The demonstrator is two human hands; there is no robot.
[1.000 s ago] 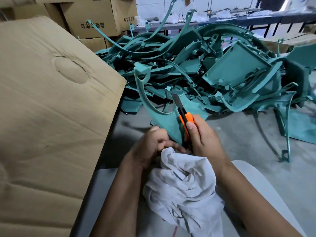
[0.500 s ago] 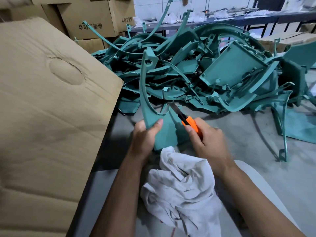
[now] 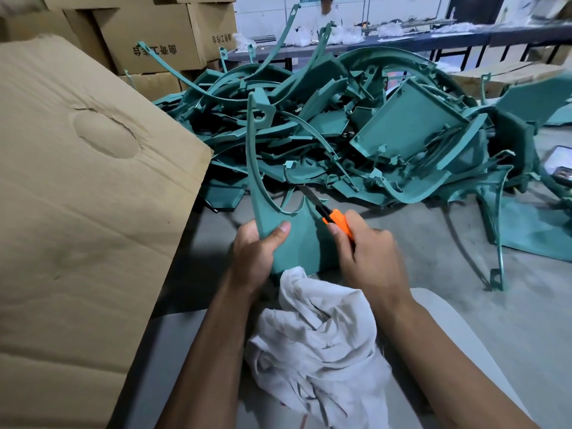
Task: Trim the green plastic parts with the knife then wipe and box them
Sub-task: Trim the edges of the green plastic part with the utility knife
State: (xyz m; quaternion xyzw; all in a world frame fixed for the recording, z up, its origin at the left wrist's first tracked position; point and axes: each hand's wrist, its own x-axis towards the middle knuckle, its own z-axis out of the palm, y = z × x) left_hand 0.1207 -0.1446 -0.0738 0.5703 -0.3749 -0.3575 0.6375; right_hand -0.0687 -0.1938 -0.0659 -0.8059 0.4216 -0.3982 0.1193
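A: Entry, head view. Left hand (image 3: 253,255) grips the green plastic part (image 3: 297,239) at centre frame, thumb pressed flat on its front face, fingers wrapped behind its left edge. The part stands upright; its thin curved arm rises toward the upper centre of the frame.

B: Right hand?

A: Right hand (image 3: 368,258) is clenched round the orange knife (image 3: 335,218), blade extended up and left. The blade tip lies at the part's right edge; I cannot tell whether it actually touches.

B: Cloth?

A: 1 white rag (image 3: 318,342) bunched at lower centre, between the forearms, its top fold touching the part's bottom edge.

B: Remaining stock?

A: Pile of green parts (image 3: 387,134) across the upper centre and right, lying on the grey desk (image 3: 433,267). A large cardboard box (image 3: 77,212) fills the left of the frame, flap closed. More printed cartons (image 3: 154,35) stacked at upper left.
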